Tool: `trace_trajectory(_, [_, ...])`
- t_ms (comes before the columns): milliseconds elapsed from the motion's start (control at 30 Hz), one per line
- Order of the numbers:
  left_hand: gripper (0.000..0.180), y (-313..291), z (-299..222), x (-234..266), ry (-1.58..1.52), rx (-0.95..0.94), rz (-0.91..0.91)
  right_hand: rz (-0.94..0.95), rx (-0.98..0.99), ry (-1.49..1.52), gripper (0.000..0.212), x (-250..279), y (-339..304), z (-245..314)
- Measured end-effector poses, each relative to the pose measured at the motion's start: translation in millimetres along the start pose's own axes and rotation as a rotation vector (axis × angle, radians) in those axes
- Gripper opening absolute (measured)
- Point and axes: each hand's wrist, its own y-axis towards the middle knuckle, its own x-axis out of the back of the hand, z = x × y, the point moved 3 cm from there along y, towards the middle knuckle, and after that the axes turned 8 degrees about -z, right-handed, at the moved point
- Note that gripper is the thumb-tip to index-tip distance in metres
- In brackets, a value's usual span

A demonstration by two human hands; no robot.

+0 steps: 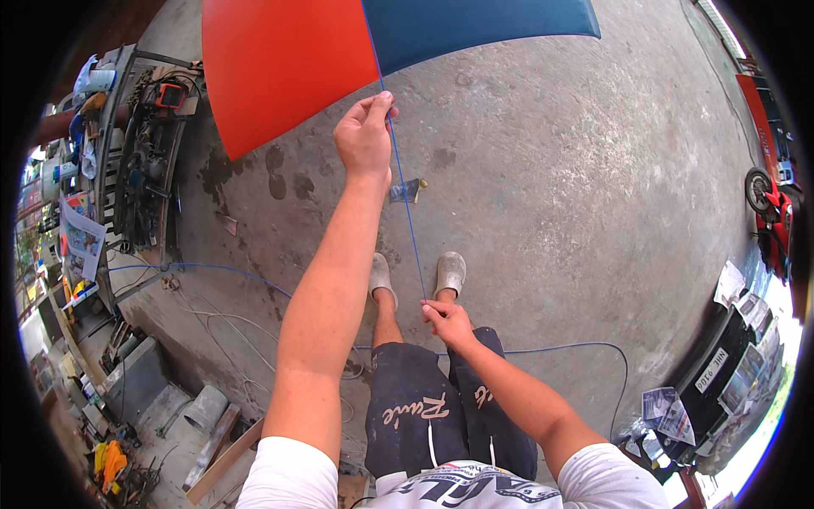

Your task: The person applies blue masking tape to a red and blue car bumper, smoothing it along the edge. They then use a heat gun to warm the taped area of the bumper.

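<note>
A panel with a glossy red part (284, 68) and a dark blue part (483, 27) spans the top of the head view. Along the seam between the two colours runs a thin blue strip, like fine masking tape (408, 208), which continues off the panel's near corner towards me. Just below that corner my left hand (365, 131) is closed, pinching the strip between thumb and fingers. My right hand (447, 322), lower and close to my shorts, pinches the strip's near end. Between both hands the strip is stretched nearly straight.
A crumpled dark scrap (408, 191) lies on the concrete floor (543, 195). To the left stands a cluttered metal rack (127, 161). A blue hose (543, 348) and pale cables cross the floor behind my legs. A paper-covered black car part (708, 373) and red motorcycle (773, 212) are right.
</note>
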Motion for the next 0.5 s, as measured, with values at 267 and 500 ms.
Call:
trace_trajectory(267, [0.012,-0.3,2.4,1.0,-0.009,0.009,0.0,0.007,-0.027,0.027,0.032,-0.4,1.0,-3.3])
trace_trajectory(500, [0.012,-4.4,-1.2,0.6,-0.014,-0.008,0.017,0.011,-0.035,0.022,0.032,-0.4,1.5,-2.3])
